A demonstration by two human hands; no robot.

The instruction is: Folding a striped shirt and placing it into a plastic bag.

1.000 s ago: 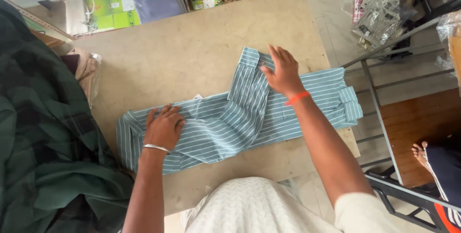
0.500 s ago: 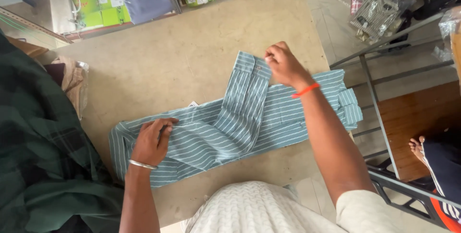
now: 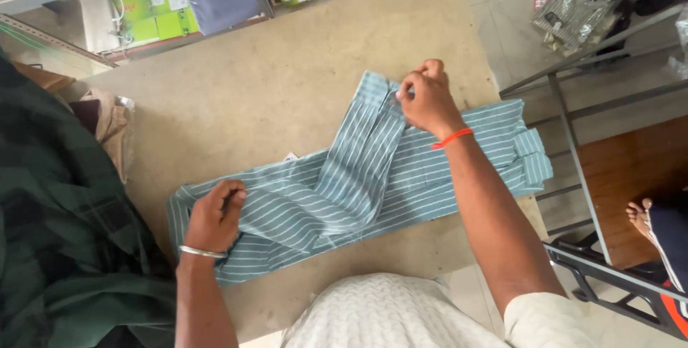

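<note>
Since a second ago the right hand (image 3: 428,97) has gone from lying flat on the sleeve (image 3: 364,156) to pinching its cuff (image 3: 378,90) between thumb and fingers, and the left hand (image 3: 213,217) has curled from an open press into a loose grip on the cloth.

A blue striped shirt (image 3: 459,158) lies folded in a long band across the near part of the desk (image 3: 272,97), its collar end toward the right edge; the sleeve is laid slantwise over the body. The left hand holds a gathered fold near the hem end. A dark green plaid cloth (image 3: 64,233) is heaped at the left.

It looks light, soft and limp: it should crease easily and slide on the smooth top. The stiffer cuff and folded edges seem the best places to hold.
</note>
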